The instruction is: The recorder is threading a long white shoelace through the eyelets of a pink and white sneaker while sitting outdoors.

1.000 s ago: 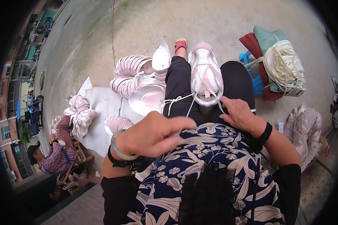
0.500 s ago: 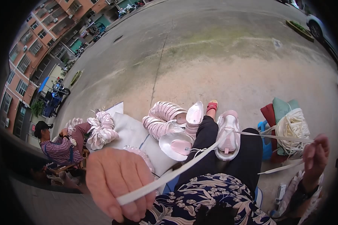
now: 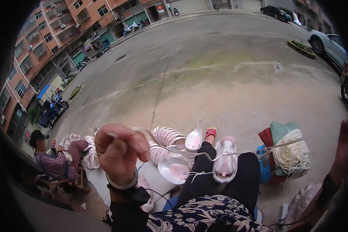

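A pink-and-white shoe upper (image 3: 225,162) rests on my lap between my thighs, its toe end pointing away from me. A flat off-white shoelace (image 3: 209,157) runs out of it to both sides. My left hand (image 3: 121,150) is raised at the left, fingers curled and closed on the shoelace, which hangs slack in a curve towards the shoe upper. My right hand (image 3: 342,152) is far out at the right edge, partly dark and blurred. The other side of the shoelace stretches tight through the air to it; the fingertips are hard to see.
Stacked pink-and-white shoe uppers (image 3: 166,140) lie on a white sack (image 3: 98,185) at my left. A bundle of cream laces (image 3: 294,152) sits right, beside green and red cloth and a blue stool (image 3: 263,164). A co-worker (image 3: 52,160) sits at far left.
My left hand has moved up and away from me, turned over, and its lace side has gone slack. My right hand has moved outward to the right, drawing the lace along. The view has tilted up.
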The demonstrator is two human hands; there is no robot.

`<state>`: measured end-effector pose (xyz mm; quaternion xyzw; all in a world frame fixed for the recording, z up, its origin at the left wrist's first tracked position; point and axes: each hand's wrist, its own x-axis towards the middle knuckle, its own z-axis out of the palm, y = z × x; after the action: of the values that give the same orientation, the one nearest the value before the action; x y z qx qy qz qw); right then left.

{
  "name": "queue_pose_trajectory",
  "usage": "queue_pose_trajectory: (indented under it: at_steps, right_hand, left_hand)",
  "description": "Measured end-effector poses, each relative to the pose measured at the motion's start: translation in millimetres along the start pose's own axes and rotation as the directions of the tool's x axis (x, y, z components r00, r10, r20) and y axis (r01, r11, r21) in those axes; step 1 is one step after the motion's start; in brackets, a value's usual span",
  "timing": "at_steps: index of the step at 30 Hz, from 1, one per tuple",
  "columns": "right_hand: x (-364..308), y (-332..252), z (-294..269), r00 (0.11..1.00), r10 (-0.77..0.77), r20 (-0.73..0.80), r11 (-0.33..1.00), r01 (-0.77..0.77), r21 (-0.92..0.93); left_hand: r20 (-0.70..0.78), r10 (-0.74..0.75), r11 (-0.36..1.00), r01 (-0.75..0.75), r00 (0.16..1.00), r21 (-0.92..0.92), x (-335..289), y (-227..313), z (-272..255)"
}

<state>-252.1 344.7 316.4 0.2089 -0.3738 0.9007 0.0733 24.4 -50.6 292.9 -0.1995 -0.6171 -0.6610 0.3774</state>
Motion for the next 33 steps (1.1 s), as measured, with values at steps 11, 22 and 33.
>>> queue_pose_trajectory:
  at_steps: [11,22,33]
  right_hand:
    - [-122.2,198.6,18.1,0.566,0.714,0.411,0.686,-0.450,-0.571]
    - [-159.0,246.5,26.0,0.571,0.714,0.404,0.698,-0.544,-0.465]
    - [-167.6,262.2,18.6,0.475,0.808,0.349,0.564,-0.795,-0.225]
  left_hand:
    - [-0.138,-0.662,0.736,0.674,0.736,0.066,-60.7,-158.7,40.7]
    - [-0.018,-0.762,0.646,0.756,0.648,-0.105,-80.3,-186.8,59.3]
    - [-0.005,-0.811,0.563,0.779,0.584,-0.276,-86.3,-193.7,54.7]
